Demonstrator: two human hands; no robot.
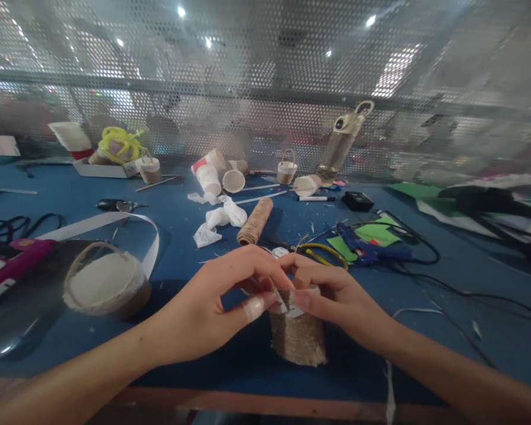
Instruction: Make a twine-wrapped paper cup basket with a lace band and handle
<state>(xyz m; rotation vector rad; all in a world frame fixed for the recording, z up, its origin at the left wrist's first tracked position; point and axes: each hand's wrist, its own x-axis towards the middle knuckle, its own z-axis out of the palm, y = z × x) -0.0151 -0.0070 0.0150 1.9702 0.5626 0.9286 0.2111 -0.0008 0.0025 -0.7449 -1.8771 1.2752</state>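
A small cup wrapped in brown twine (298,339) stands near the front edge of the blue table (181,248). Both hands meet over its rim. My left hand (216,307) pinches a bit of white lace or tape at the rim, and its thumb wears a bandage. My right hand (331,295) grips the rim from the other side, fingers closed on the cup. The cup's top is hidden by my fingers.
A finished twine basket (106,286) with a white ribbon (115,221) sits to the left. A twine spool (255,221), white lace scraps (216,221), a blue glue gun (371,251), a pink glue gun (13,265), paper cups (210,174) and a bottle (343,141) lie beyond.
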